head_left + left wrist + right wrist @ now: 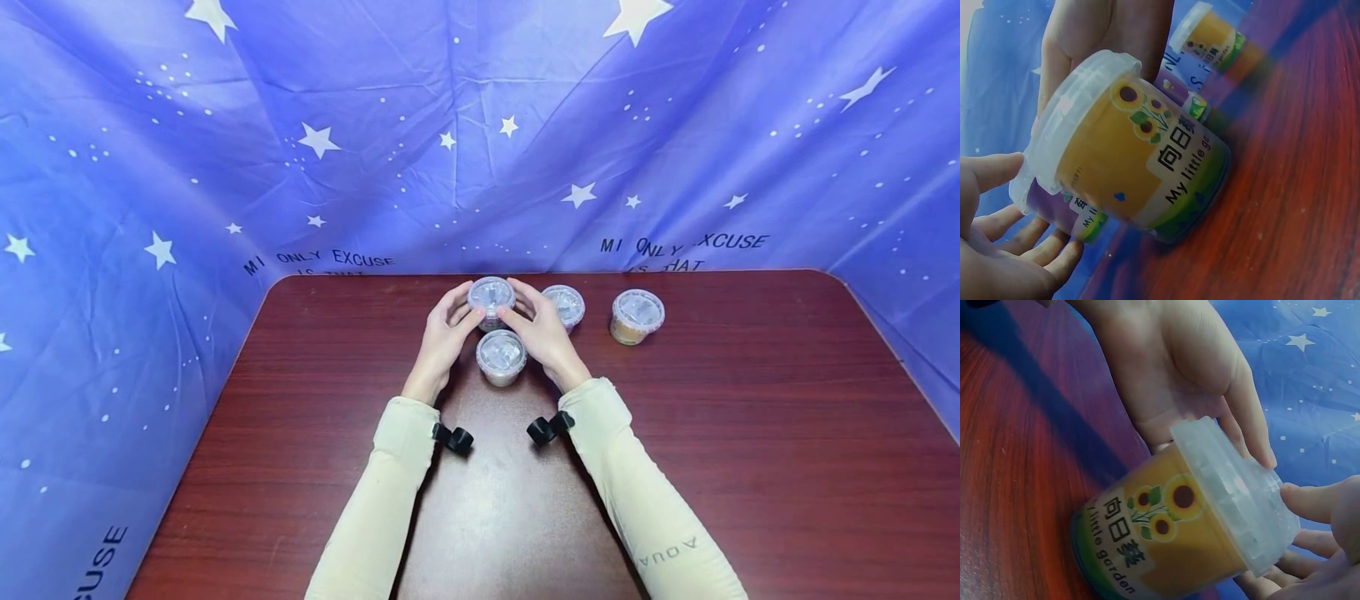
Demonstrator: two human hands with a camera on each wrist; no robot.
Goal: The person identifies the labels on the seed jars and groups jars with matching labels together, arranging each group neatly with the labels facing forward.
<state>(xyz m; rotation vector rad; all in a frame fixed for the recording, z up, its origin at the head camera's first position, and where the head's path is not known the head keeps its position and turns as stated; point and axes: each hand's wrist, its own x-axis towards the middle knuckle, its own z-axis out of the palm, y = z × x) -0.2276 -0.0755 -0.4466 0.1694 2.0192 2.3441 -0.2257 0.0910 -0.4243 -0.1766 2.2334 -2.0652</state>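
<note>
A person's left hand [442,337] and right hand [547,337] hold between them a round, clear plastic cup with a translucent lid and a purple label [492,298]. Both hands are curled around its upper part; the thumbs are at the near side of the lid and the other fingers are around the sides. This cup is near the middle of the table's far edge; I cannot tell if its base touches the reddish-brown wooden table [262,417].

Just in front of it, toward the near edge, a round plastic cup with a yellow sunflower label [502,358] stands upright on the table, between the two wrists. In the left wrist view, its label reads "My little", with the last word partly cut.

Just beside the right hand, also close to the far edge, is a lidded cup with some purple on it [566,305], partly hidden by this hand. Farther toward the far right corner, well apart from the others, a second yellow sunflower cup [637,318] stands upright.

Both arms wear cream sleeves [375,500], each with a small black device [453,439] at the wrist. Behind the far edge hangs a blue cloth with white stars [450,192].
</note>
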